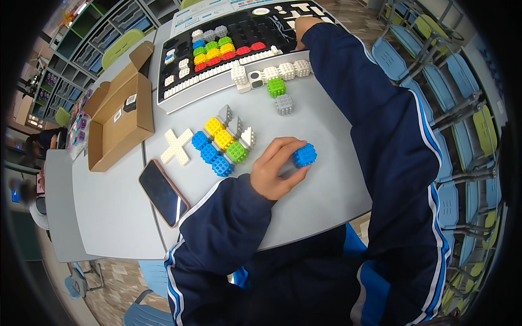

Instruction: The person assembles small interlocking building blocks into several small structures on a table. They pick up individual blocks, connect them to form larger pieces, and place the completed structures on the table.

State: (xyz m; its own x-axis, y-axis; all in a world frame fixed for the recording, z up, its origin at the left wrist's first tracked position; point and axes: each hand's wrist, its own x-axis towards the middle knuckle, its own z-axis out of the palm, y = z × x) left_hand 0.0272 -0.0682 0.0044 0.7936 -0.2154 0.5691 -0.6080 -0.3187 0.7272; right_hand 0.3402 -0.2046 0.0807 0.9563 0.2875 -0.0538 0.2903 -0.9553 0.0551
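My left hand (274,171) grips a studded blue cube block (305,155) between thumb and fingers on the table. My right hand (308,27) reaches to the far right part of the black kit tray (244,33), beside white flat pieces (302,11); its fingers are mostly hidden. Left of my left hand lie joined blue blocks (210,154), yellow blocks (219,133), a green block (236,151) and grey wedge pieces (229,119). A row of white blocks (286,70) rests against the tray's near side, with a green cube (276,87) and a grey cube (284,104) attached.
A white X-shaped piece (176,146) lies at the left, near a phone (163,193). An open cardboard box (120,122) stands beyond. Rows of colored blocks (213,52) fill part of the tray. Stacked blue chairs (429,70) line the right side.
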